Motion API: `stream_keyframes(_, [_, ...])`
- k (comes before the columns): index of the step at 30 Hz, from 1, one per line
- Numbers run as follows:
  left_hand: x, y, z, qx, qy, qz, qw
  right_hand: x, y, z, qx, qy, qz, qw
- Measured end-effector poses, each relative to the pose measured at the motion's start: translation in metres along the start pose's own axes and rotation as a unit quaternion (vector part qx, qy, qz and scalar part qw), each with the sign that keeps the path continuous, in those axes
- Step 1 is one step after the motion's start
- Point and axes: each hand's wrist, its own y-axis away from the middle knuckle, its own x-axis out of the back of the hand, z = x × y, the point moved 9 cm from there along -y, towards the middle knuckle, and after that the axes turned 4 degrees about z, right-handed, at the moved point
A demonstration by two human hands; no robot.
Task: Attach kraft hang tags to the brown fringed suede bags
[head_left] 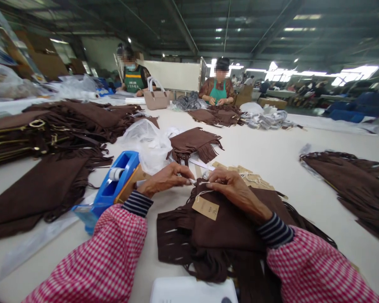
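Observation:
A dark brown fringed bag (230, 223) lies flat on the table in front of me. On top of it rests a tan paper hang tag (206, 208) with a white string (205, 193) running up from it. At the bag's upper edge, my left hand (170, 179) pinches the small white end of the tag string between thumb and fingers. Just to the right, my right hand (229, 187) is closed on another part of the white string, close to the left fingertips. The exact join between string and bag is hidden by my fingers.
A blue tape dispenser (113, 185) stands left of my left hand. More tan tags (255, 181) lie behind the bag. Brown fringed bags (50, 126) are piled at left, with others (350, 181) at right. A white device (192, 290) sits at the near edge. Two people work across the table.

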Motion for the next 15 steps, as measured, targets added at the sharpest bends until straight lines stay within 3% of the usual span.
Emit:
stream_keyframes(5, [0.006, 0.001, 0.011, -0.03, -0.065, 0.007, 0.997, -0.012, -0.003, -0.025, 0.038, 0.208, -0.039, 0.977])
stream_keyframes(15, [0.007, 0.001, 0.012, -0.034, -0.093, -0.01, 0.995, -0.035, -0.007, -0.05, 0.054, 0.434, -0.082, 0.896])
